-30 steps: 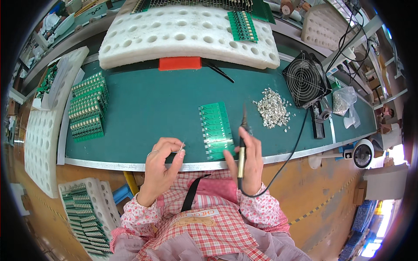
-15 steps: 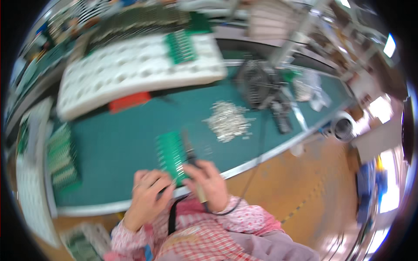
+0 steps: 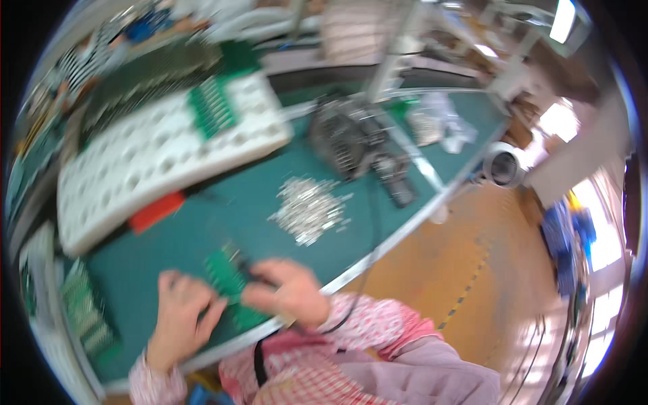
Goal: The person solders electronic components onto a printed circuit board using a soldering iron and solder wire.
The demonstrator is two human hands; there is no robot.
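My right hand (image 3: pixel 290 293) is wrapped round a soldering iron (image 3: pixel 236 256), its metal end pointing away over the bench and its dark cord trailing from the wrist side. Below the iron a green circuit board (image 3: pixel 221 274) lies near the bench's front edge, partly covered by the right fingers. At the board's left edge, my left hand (image 3: pixel 179 314) has thumb and forefinger drawn together. Blur hides whether anything small sits in that pinch. A heap of small silvery metal pieces (image 3: pixel 310 210) lies beyond the board.
A white foam tray (image 3: pixel 165 162) carries green boards (image 3: pixel 212 108) at the back left. Beside it lies a red piece (image 3: pixel 156 212). More boards (image 3: pixel 88 314) are stacked at far left. A dark bulky object (image 3: pixel 344 135) and clear plastic bags (image 3: pixel 442 121) stand at the back right.
My view has swung, so the bench appears turned and shifted left. The left hand has drawn a little away from the board; the right still grips the soldering iron.
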